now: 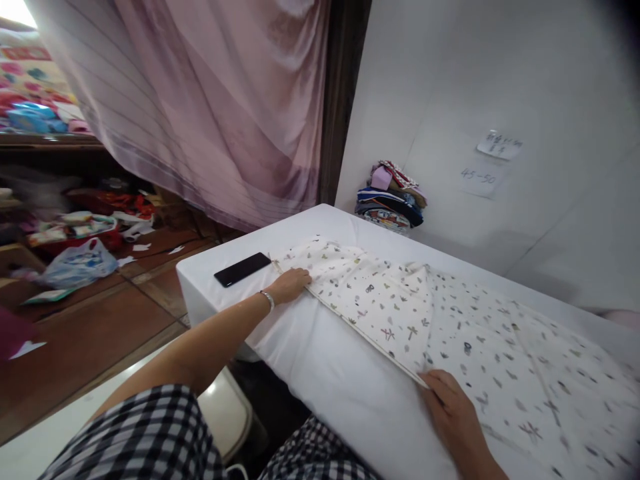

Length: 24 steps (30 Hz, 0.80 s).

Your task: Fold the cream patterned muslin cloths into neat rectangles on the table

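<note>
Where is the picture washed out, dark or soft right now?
Head view: top left corner washed out white, top right corner dark; head view: cloth print fairly clear between the hands, softer toward the right edge; head view: faint shadow low on the wall, upper note too blurred to read.

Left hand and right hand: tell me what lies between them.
In the head view, the near edge of the patterned cloth runs between the left hand and right hand, with white table surface alongside it.
</note>
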### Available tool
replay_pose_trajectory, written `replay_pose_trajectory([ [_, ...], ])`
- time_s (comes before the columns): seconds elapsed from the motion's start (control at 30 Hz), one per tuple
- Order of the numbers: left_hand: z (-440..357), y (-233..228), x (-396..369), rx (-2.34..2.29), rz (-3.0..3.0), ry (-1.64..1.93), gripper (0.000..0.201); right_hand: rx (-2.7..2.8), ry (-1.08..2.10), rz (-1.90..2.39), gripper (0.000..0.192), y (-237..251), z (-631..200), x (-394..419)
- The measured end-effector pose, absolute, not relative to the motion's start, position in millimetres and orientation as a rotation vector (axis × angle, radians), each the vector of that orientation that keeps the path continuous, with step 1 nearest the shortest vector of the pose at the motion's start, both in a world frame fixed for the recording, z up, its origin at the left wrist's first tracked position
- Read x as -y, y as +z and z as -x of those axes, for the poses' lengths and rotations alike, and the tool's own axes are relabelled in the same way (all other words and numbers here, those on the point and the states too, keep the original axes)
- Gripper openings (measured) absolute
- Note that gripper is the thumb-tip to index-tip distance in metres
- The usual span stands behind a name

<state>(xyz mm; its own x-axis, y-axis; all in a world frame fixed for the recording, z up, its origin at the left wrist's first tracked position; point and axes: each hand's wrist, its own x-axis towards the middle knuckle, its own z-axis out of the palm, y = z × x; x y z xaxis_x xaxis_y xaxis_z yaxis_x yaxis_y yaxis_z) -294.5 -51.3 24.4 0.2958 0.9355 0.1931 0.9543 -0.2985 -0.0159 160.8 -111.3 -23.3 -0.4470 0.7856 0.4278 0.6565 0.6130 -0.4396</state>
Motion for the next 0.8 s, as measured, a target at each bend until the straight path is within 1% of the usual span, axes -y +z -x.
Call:
replay_pose_trajectory([
  [0.13,305,27,45,1.877,2.302,-0.269,0.020,2.245,0.319,1.127,0.028,-16,-155,113],
  [0.2,313,28,42,1.892,2.268,-0.289,0.018,2.276,0.364,1.141,0.029,-12,-151,114],
  [0.3,322,33,34,2.032,2.177,-0.271,0.018,2.327,0.430,1.163,0.029,-8,-147,112],
  [0.37,324,42,24,2.136,2.099,-0.252,0.018,2.334,0.485,1.162,0.028,-4,-146,106],
  [0.43,322,62,11,2.182,2.029,-0.264,0.021,2.280,0.507,1.141,0.029,4,-149,99],
  [0.5,316,93,0,2.163,1.924,-0.403,0.027,2.170,0.445,1.131,0.028,15,-154,93],
  [0.53,312,111,-3,2.120,1.836,-0.557,0.029,2.122,0.392,1.127,0.028,21,-158,91],
  [0.6,305,147,-4,1.911,1.718,-0.860,0.032,2.093,0.305,1.113,0.025,33,-164,91],
  [0.63,303,161,0,1.817,1.692,-0.947,0.031,2.114,0.288,1.107,0.024,38,-166,93],
  [0.7,305,175,14,1.706,1.691,-0.989,0.030,2.216,0.312,1.086,0.023,42,-169,102],
  [0.73,308,174,23,1.697,1.717,-0.951,0.029,2.277,0.341,1.079,0.023,41,-169,107],
  [0.8,321,156,46,1.730,1.812,-0.799,0.029,2.377,0.382,1.052,0.022,35,-169,118],
])
